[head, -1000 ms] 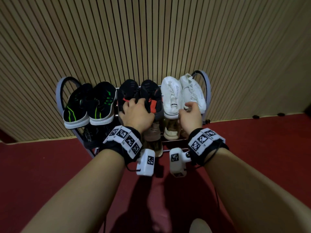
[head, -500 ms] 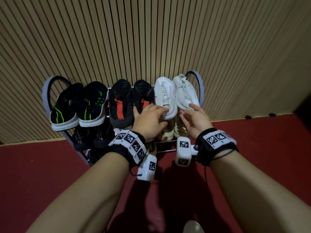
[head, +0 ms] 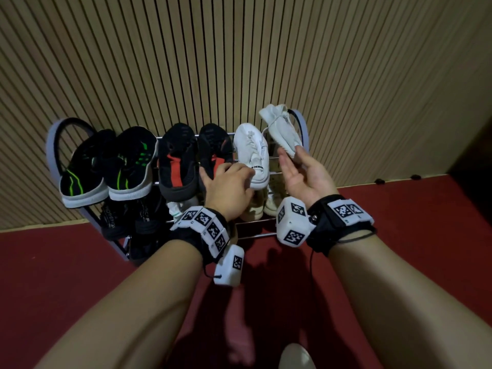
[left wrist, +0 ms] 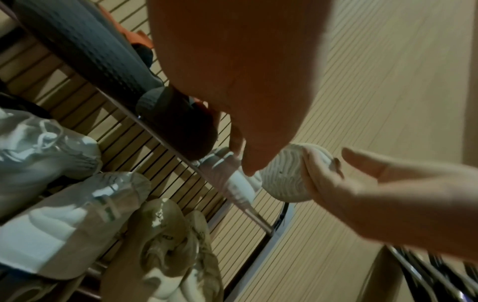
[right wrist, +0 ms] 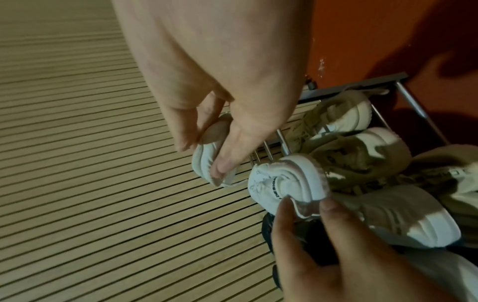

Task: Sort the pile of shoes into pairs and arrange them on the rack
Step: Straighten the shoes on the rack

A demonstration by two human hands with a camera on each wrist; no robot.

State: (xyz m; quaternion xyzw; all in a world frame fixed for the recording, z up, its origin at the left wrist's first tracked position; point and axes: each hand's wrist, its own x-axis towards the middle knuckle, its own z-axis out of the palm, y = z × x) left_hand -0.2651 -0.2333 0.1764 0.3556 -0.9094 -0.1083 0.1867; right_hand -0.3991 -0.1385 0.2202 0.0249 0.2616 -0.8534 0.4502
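Note:
The rack's top shelf carries a black-green pair, a black-red pair and one white shoe. My left hand pinches that white shoe's heel between thumb and finger. Its mate, the other white shoe, is off the shelf at the rack's right end, toe tilted up. My right hand, palm up, grips it by the heel. The left wrist view shows its ribbed sole.
Beige shoes and black shoes fill the lower shelf. A slatted wooden wall stands right behind the rack. Red floor lies in front and to both sides.
My right hand has lifted the right white shoe off the top shelf and tipped its toe up. My left hand has shifted from the black-red shoe to the other white shoe's heel.

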